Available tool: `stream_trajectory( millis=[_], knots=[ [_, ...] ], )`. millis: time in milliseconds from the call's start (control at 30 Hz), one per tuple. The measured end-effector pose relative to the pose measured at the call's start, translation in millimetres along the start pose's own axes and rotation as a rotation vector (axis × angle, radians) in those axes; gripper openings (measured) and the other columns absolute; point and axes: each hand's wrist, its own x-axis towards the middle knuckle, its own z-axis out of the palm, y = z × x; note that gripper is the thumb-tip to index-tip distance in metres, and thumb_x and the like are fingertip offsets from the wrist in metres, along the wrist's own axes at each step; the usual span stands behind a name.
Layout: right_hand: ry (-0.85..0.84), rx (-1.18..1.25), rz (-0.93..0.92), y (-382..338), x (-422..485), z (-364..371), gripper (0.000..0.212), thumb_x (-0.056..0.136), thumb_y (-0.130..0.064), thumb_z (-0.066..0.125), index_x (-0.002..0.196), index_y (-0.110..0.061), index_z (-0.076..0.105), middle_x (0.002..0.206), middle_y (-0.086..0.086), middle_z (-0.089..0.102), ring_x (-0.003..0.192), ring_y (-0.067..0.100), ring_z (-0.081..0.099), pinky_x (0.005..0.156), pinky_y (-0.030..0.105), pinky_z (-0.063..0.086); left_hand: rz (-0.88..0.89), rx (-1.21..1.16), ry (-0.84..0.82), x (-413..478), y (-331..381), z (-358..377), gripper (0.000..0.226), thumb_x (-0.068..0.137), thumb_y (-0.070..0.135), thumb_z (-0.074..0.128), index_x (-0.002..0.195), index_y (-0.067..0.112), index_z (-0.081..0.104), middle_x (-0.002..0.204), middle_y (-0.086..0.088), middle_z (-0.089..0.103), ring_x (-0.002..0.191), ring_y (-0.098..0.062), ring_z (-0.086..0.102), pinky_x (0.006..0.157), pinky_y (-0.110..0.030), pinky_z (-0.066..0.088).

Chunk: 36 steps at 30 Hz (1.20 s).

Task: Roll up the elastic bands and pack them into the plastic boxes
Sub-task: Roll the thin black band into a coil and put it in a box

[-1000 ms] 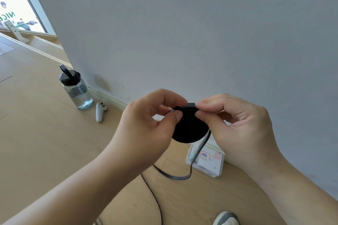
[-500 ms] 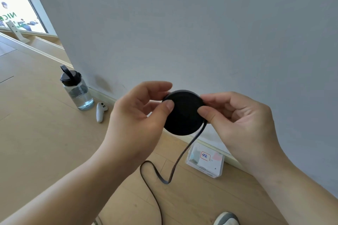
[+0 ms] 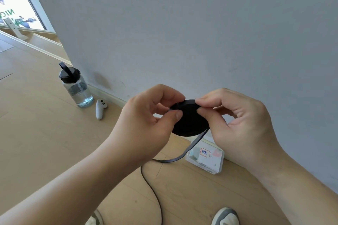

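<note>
Both hands are raised in front of the grey wall (image 3: 182,33), well above the floor (image 3: 45,142). The black roll of elastic band (image 3: 190,126) sits between them, its flat face tilted toward the camera. On the left hand (image 3: 146,120) I read thumb and forefinger pinching the roll's left rim. The right hand (image 3: 236,120) has its fingers (image 3: 201,101) curled onto the upper right rim. The loose tail (image 3: 193,147) leaves the roll's lower right edge and drops to the floor. It bends left just in front of the clear plastic box (image 3: 217,167), then trails toward the bottom edge between two shoes (image 3: 225,216). The box lies against the skirting, below the right hand. Left along the wall stand a water bottle (image 3: 76,87) and a white controller (image 3: 100,109), close together and well apart from the hands, with a wide stretch of floorboards between.
</note>
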Motion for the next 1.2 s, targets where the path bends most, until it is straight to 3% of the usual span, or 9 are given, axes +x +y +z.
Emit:
stream_trajectory(
  millis=[200,333,400,500,633,800,933,1067,1200],
  knots=[
    [-0.028,-0.03,-0.012,-5.7,0.1,3.0,0.025,0.081,0.011,0.078,0.086,-0.014,0.079,0.084,-0.007,0.076,0.082,0.008,0.072,0.074,0.019,0.056,0.171,0.139,0.038,-3.4,0.6,1.8,0.028,0.088,0.001,0.075,0.102,0.025,0.075,0.094,0.019,0.074,0.097,0.0,0.07,0.078,-0.015,0.057],
    [0.046,0.182,0.2,-14.6,-1.4,1.5,0.025,0.08,-0.01,0.085,0.089,-0.032,0.078,0.084,-0.015,0.078,0.081,0.006,0.075,0.073,0.012,0.056,0.072,0.015,0.115,-1.7,1.3,-0.9,0.034,0.091,0.0,0.072,0.099,0.032,0.076,0.091,0.021,0.075,0.092,-0.001,0.071,0.072,-0.011,0.057],
    [0.056,0.274,0.279,-15.8,-0.7,1.4,0.027,0.078,-0.015,0.086,0.095,-0.034,0.078,0.085,-0.012,0.078,0.08,0.012,0.076,0.074,0.017,0.059,-0.004,-0.12,0.164,0.5,-0.5,-2.2,0.034,0.093,0.003,0.072,0.102,0.036,0.076,0.093,0.016,0.077,0.092,-0.006,0.074,0.081,-0.025,0.062],
    [0.042,0.316,0.336,-14.2,0.2,3.1,0.029,0.08,-0.007,0.084,0.094,-0.032,0.078,0.085,-0.012,0.079,0.081,0.009,0.076,0.075,0.016,0.058,-0.103,-0.257,0.152,0.8,-1.2,-2.2,0.031,0.094,0.004,0.071,0.103,0.034,0.077,0.096,0.007,0.079,0.094,-0.016,0.076,0.089,-0.044,0.062],
    [0.003,0.134,0.197,-11.2,1.8,2.7,0.031,0.081,0.006,0.081,0.084,-0.025,0.078,0.08,-0.009,0.075,0.08,0.009,0.073,0.071,0.013,0.054,-0.118,-0.12,0.035,-1.1,2.0,0.8,0.011,0.091,0.012,0.076,0.091,0.024,0.074,0.09,0.011,0.078,0.088,-0.003,0.075,0.085,-0.033,0.063],
    [-0.02,0.102,0.077,-4.7,1.0,0.3,0.028,0.078,0.013,0.081,0.085,-0.014,0.081,0.082,-0.008,0.075,0.083,0.005,0.073,0.073,0.011,0.053,-0.013,0.055,-0.009,2.0,-1.4,-3.9,0.015,0.09,0.008,0.075,0.089,0.023,0.071,0.088,0.016,0.076,0.081,0.003,0.073,0.069,-0.01,0.054],
    [-0.022,0.073,0.047,-2.8,1.8,0.7,0.028,0.077,0.014,0.08,0.083,-0.013,0.082,0.081,-0.005,0.076,0.081,0.007,0.074,0.073,0.016,0.055,0.104,0.168,-0.007,0.5,-5.6,-1.9,0.019,0.091,0.005,0.073,0.099,0.021,0.069,0.095,0.013,0.073,0.094,0.001,0.07,0.074,-0.013,0.057],
    [-0.021,0.072,0.083,-9.6,0.7,2.2,0.027,0.077,0.008,0.083,0.082,-0.019,0.082,0.081,-0.012,0.077,0.08,0.005,0.075,0.072,0.017,0.057,0.191,0.211,-0.019,-3.1,-7.5,-0.2,0.039,0.09,0.005,0.073,0.12,0.029,0.067,0.105,0.017,0.074,0.103,0.0,0.069,0.082,-0.02,0.059],
    [0.06,0.203,0.262,-13.8,0.0,1.9,0.028,0.078,-0.006,0.087,0.089,-0.031,0.08,0.082,-0.016,0.078,0.078,0.006,0.076,0.073,0.013,0.057,0.126,0.063,0.094,-3.3,-4.8,0.5,0.041,0.091,-0.002,0.072,0.108,0.035,0.073,0.094,0.019,0.075,0.098,0.001,0.07,0.076,-0.011,0.057]
  ],
)
